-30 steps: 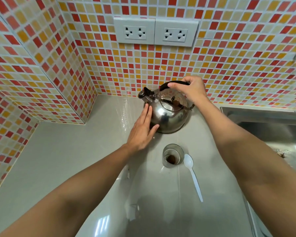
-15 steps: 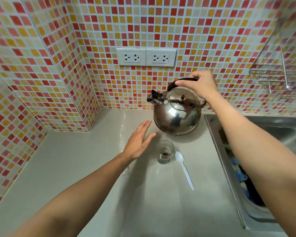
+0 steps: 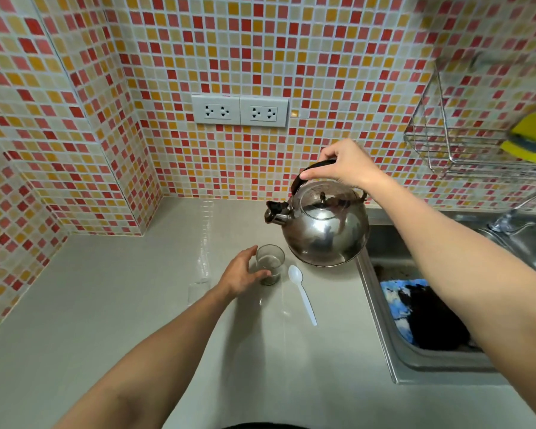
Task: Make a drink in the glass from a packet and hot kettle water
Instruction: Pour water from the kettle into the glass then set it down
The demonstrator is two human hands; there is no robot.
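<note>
A shiny steel kettle (image 3: 325,230) with a black handle hangs above the counter, lifted by my right hand (image 3: 348,165), which grips the handle. Its spout points left, above and to the right of a small clear glass (image 3: 270,263) standing on the grey counter (image 3: 106,305). Dark powder lies at the bottom of the glass. My left hand (image 3: 240,274) wraps its fingers around the glass's left side. A white plastic spoon (image 3: 302,292) lies on the counter just right of the glass.
A steel sink (image 3: 384,351) holding a blue and black cloth sits at the right. A wire rack (image 3: 464,150) with a yellow sponge hangs on the tiled wall above it. Two wall sockets (image 3: 240,110) are behind the kettle.
My right hand has lifted the kettle off the counter and moved it right. My left hand left the kettle's side and came to hold the glass.
</note>
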